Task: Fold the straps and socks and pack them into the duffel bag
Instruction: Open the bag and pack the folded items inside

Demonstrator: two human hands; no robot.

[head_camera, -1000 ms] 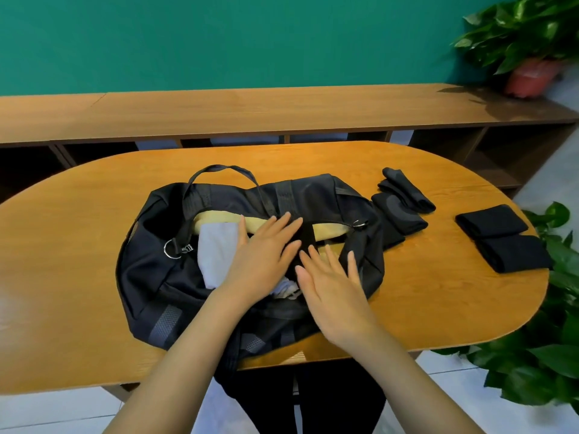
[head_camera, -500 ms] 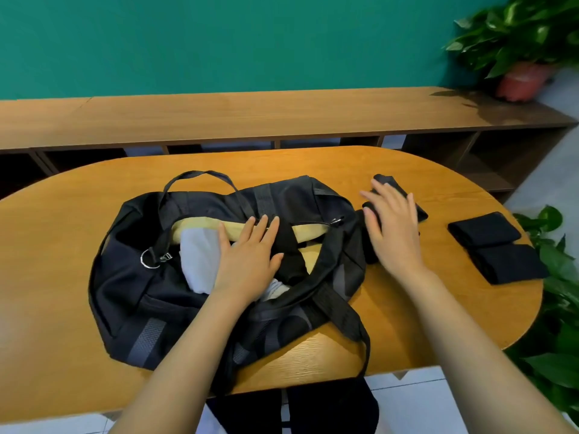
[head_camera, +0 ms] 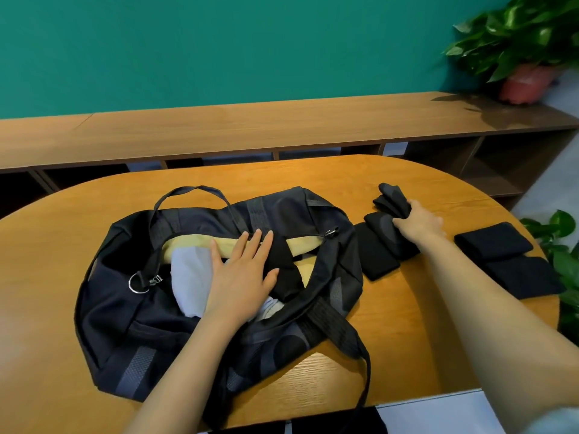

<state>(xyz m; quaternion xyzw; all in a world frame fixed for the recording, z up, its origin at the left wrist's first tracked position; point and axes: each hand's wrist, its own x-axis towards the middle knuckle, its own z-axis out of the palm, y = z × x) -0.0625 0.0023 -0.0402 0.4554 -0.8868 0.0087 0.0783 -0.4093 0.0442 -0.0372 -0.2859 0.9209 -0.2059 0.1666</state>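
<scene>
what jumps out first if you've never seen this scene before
The open black duffel bag sprawls across the middle of the wooden table, with the left hand laid flat on the pale cloth inside. To its right, the right hand grips a black folded bundle, and two more black folded pieces lie near the table's right edge.

Left hand (head_camera: 241, 277), right hand (head_camera: 419, 222): bare, fingers slim. Forearms (head_camera: 175, 371) bare along whole visible length. Pale grey-blue fabric (head_camera: 554, 422) beside right upper arm, at frame's bottom right corner: maybe short sleeve edge, too blurred to tell.
</scene>
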